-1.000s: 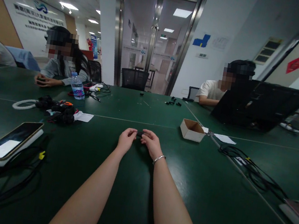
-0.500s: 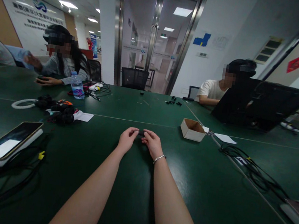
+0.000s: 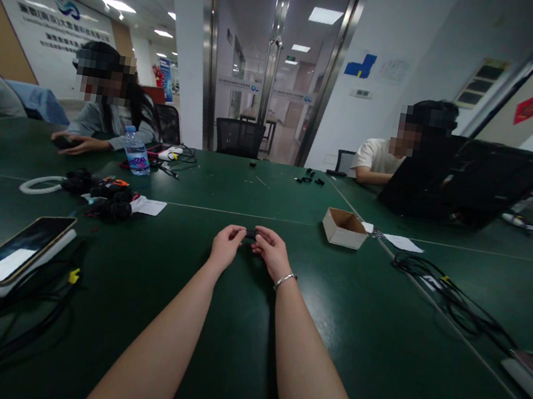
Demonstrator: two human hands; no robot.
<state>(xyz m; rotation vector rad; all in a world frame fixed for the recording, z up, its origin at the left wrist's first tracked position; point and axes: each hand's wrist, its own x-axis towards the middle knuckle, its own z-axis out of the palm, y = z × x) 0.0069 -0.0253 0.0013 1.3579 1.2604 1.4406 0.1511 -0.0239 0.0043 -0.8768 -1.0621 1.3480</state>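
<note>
L hand [image 3: 226,246], R hand [image 3: 272,253] pinch blk part [image 3: 251,233].

one camera, worn on the person's head, looks forward and slightly down along the green table [image 3: 231,356]. both bare forearms run up from the bottom edge to the left hand [image 3: 226,247] and right hand [image 3: 272,253], which meet on a small dark piece [image 3: 251,233] just below mid-frame. the wide lens faces the glass door [image 3: 271,72] straight ahead, with a phone [image 3: 15,251] near on the left and a laptop [image 3: 472,181] farther off on the right
</note>
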